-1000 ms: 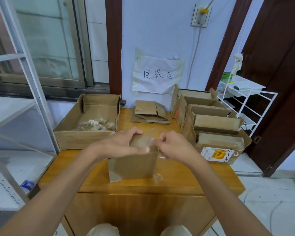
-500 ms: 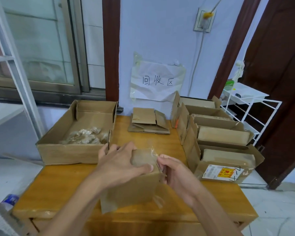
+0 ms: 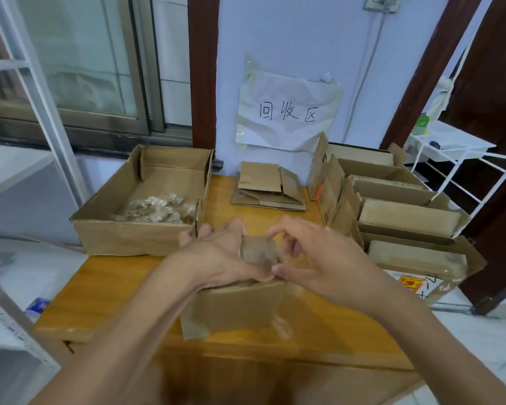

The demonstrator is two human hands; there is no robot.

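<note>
Right now both hands are meeting over the small box [image 3: 240, 311], which is sitting on the wooden table [image 3: 100, 287] directly in front of the person, close to the near edge, its long axis running left to right.

The left hand [image 3: 225, 255] is lying over the box's top. Its thumb is pressing the near edge of a brownish, see-through tape strip [image 3: 257, 252] and its fingers are reaching behind it, so it is pinching the strip. The right hand [image 3: 324, 264] is curling forefinger and thumb round the strip's right edge, with the other fingers hanging loosely bent. The strip is standing between the 2 hands just above the box top. Whether its lower end is sticking to the box, I cannot tell.

Neither hand is nearer than the other. The open tray [image 3: 146, 238] is lying to the left, just beyond the left hand, and is holding crumpled tape wads [image 3: 155, 210]. So the peeled strip is probably heading that way, and the left hand is looking better placed to carry it.

A paper sign [image 3: 287, 112] on the wall is showing 3 handwritten characters, 回收区. A red and yellow label [image 3: 411, 283] is showing on the nearest carton of the row at the right, its print too blurred to read.
</note>
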